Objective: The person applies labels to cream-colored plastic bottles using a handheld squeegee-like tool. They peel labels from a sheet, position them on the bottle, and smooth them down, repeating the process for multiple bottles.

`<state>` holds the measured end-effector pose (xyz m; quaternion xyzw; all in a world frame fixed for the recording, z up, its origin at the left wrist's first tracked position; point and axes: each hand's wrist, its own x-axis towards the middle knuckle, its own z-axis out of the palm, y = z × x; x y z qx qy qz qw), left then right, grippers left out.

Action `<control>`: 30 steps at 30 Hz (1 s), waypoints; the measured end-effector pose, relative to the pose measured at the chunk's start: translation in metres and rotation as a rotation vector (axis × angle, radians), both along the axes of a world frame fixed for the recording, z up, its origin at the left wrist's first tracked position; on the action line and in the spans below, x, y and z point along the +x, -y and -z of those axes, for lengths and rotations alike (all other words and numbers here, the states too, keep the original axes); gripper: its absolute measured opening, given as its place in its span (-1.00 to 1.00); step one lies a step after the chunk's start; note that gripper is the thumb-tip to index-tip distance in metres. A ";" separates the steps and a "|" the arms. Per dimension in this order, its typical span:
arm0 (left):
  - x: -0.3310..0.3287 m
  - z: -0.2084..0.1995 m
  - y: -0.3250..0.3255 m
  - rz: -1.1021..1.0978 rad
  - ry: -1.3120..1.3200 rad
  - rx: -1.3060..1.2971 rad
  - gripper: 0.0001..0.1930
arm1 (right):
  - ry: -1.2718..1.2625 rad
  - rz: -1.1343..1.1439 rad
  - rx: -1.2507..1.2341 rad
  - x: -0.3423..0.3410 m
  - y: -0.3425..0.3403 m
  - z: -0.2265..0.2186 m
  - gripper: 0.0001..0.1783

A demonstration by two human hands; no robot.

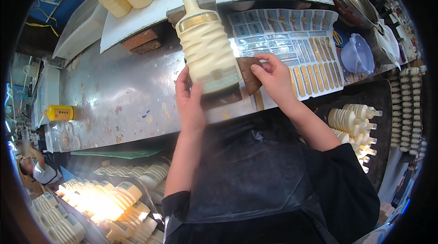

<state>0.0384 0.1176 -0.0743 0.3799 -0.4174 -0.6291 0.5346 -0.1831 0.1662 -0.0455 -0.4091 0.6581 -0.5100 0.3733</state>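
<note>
A cream bottle (206,48) with wavy ridges, a clear threaded neck and a gold label band lies tilted on a small support block on the metal bench. My left hand (188,94) grips its lower left side, with the thumb across the front near the base. In my right hand (275,80), thumb and fingers pinch a flat brown flexible piece (249,75), like a scraper or pad. Its left edge meets the bottle's lower right side. A blue-grey label (218,74) shows near the bottle's base.
Sheets of blue and gold labels (292,45) lie right of the bottle. Beyond them stands a lavender bucket (357,55). A yellow bottle (60,112) lies at the bench's left (123,89). More cream bottles (351,121) lie at the right, and others fill crates at lower left.
</note>
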 end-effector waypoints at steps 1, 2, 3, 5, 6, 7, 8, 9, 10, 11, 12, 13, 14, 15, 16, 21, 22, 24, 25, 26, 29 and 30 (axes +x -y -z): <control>0.003 0.003 0.001 0.007 -0.032 0.021 -0.37 | -0.027 0.010 -0.012 -0.001 0.001 -0.001 -0.69; 0.005 0.005 0.002 0.014 -0.064 0.042 -0.33 | 0.011 0.029 -0.090 -0.002 0.000 -0.004 -0.68; 0.008 0.008 0.001 0.033 -0.001 -0.003 -0.29 | -0.070 0.049 -0.155 0.001 0.000 -0.010 -0.69; 0.014 0.012 -0.003 0.068 0.129 -0.092 -0.20 | -0.229 0.086 -0.288 0.009 -0.003 -0.019 -0.71; 0.014 0.012 -0.003 0.036 0.287 -0.215 -0.17 | -0.392 0.053 -0.371 0.012 -0.006 -0.025 -0.70; 0.014 0.012 -0.002 0.002 0.446 -0.338 -0.14 | -0.539 -0.019 -0.466 0.015 -0.009 -0.030 -0.69; 0.014 0.010 -0.001 -0.034 0.606 -0.460 -0.11 | -0.685 -0.092 -0.560 0.018 -0.012 -0.035 -0.67; 0.013 0.007 -0.001 -0.057 0.649 -0.475 -0.13 | -0.831 -0.167 -0.653 0.020 -0.013 -0.037 -0.66; 0.011 0.003 -0.001 -0.081 0.692 -0.491 -0.14 | -0.830 -0.257 -0.731 0.022 -0.014 -0.037 -0.60; 0.008 -0.003 -0.002 -0.104 0.736 -0.506 -0.15 | -0.831 -0.258 -0.737 0.025 -0.015 -0.040 -0.61; 0.005 -0.011 -0.004 -0.138 0.715 -0.521 -0.19 | -0.834 -0.262 -0.748 0.028 -0.017 -0.046 -0.61; 0.003 -0.015 -0.005 -0.152 0.725 -0.554 -0.20 | -0.836 -0.265 -0.758 0.030 -0.018 -0.050 -0.61; 0.001 -0.018 -0.006 -0.165 0.734 -0.586 -0.21 | -0.899 -0.187 -0.777 0.029 -0.015 -0.051 -0.61; -0.001 -0.019 -0.006 -0.178 0.744 -0.619 -0.21 | -0.947 -0.213 -0.776 0.030 -0.015 -0.054 -0.62; -0.003 -0.018 -0.005 -0.222 0.759 -0.661 -0.21 | -0.994 -0.239 -0.776 0.033 -0.015 -0.060 -0.63; -0.013 -0.002 0.000 -0.374 0.837 -0.778 -0.21 | -1.073 -0.554 -0.747 0.057 -0.022 -0.074 -0.67; -0.014 -0.001 -0.001 -0.369 0.818 -0.748 -0.22 | -1.050 -0.498 -0.847 0.057 -0.016 -0.075 -0.72; -0.013 -0.006 -0.003 -0.351 0.818 -0.721 -0.22 | -0.938 -0.459 -0.796 0.051 -0.014 -0.076 -0.72; -0.013 -0.009 -0.004 -0.343 0.818 -0.707 -0.22 | -0.882 -0.441 -0.770 0.047 -0.015 -0.077 -0.72; -0.011 -0.011 -0.005 -0.319 0.827 -0.696 -0.23 | -0.875 -0.411 -0.684 0.041 -0.018 -0.080 -0.63; -0.003 -0.013 -0.007 -0.254 0.853 -0.672 -0.25 | -0.439 -0.134 -0.476 0.032 -0.015 -0.066 -0.80; -0.002 -0.012 -0.007 -0.239 0.855 -0.667 -0.25 | -0.244 -0.072 -0.400 0.027 -0.013 -0.059 -0.81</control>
